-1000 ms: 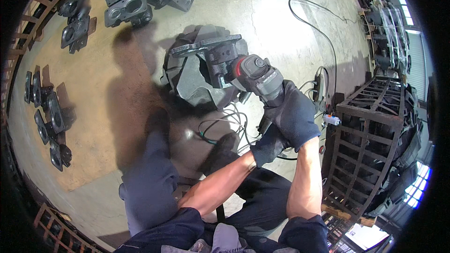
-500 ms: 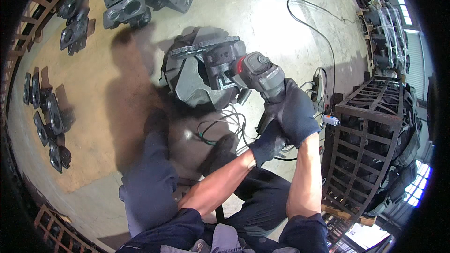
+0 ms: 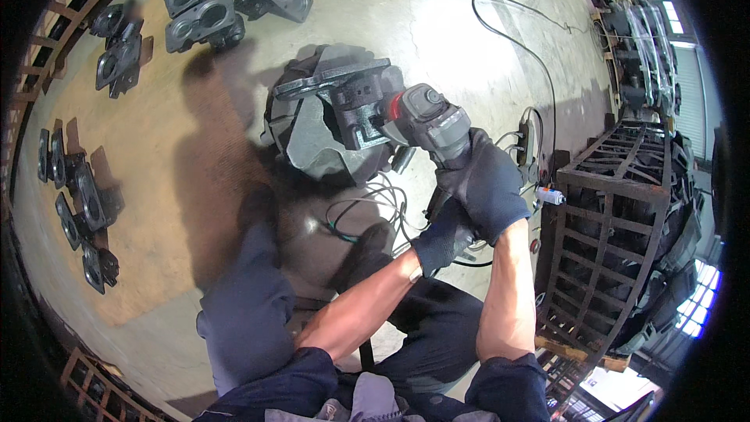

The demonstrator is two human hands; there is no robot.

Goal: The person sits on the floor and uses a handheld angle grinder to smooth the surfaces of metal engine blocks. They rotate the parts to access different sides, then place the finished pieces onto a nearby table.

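Observation:
Both my hands wear dark gloves and are wrapped round an angle grinder [image 3: 433, 121]. My right hand [image 3: 494, 191] grips its body just behind the head, and my left hand [image 3: 445, 236] is closed lower down on it, partly hidden. The grinder's head, with a red ring, meets a black cast metal part [image 3: 359, 113]. That casting lies on a large dark, round metal piece [image 3: 320, 148] with a grey face. The grinding disc itself is hidden behind the head. Loops of cable [image 3: 375, 207] lie beneath, near my feet.
Several similar castings [image 3: 207, 19] stand at the far left, with more [image 3: 90, 195] along the left side on a brown floor sheet [image 3: 156, 250]. A metal cage crate [image 3: 601, 250] stands at the right. A power strip [image 3: 531, 144] and a black cable [image 3: 553, 86] lie beside it.
The view has shifted slightly, so the scene sits a little further left. Both hands keep their hold on the grinder, which stays against the casting.

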